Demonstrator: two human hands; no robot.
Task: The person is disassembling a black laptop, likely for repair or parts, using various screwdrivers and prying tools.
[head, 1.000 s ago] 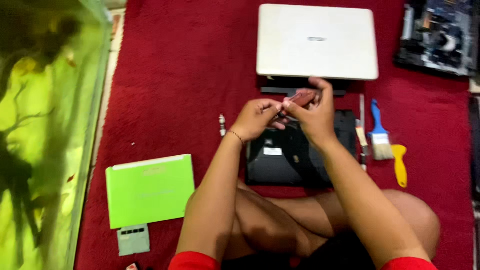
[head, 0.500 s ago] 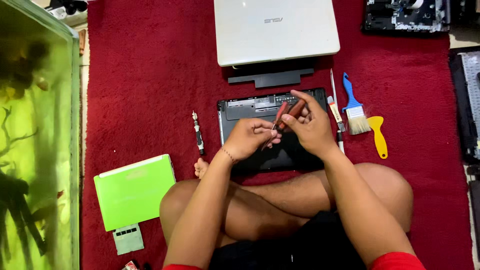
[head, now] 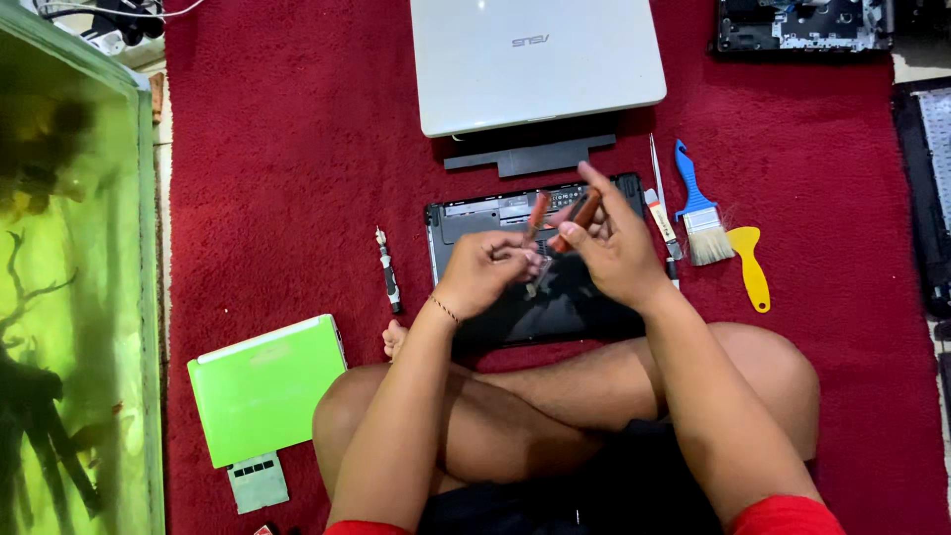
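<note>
Near the middle of the frame, both my hands meet on a small reddish-brown tool (head: pixel 580 216); a second handle of the same colour (head: pixel 536 211) sticks up just left of it, so it may be pliers or two separate pieces, and I cannot tell which. My right hand (head: pixel 612 248) pinches the tool with fingers curled around it, one finger lifted straight. My left hand (head: pixel 487 269) is clenched around the lower end, where a thin metal tip seems to poke down.

Directly beneath them lies the opened black laptop base (head: pixel 466 223), its cover off and inner parts bare along the top edge. I judge the opening-up done and the inside work barely begun, since nothing lies pulled out beside it.

Outward: a black strip (head: pixel 525 157) and a closed white laptop (head: pixel 535 59) above; a small screwdriver (head: pixel 388 277) to the left; a blue brush (head: pixel 698 208) and yellow scraper (head: pixel 750 266) to the right; a green laptop (head: pixel 265 388) at lower left, all on the red carpet (head: pixel 287 178).
</note>
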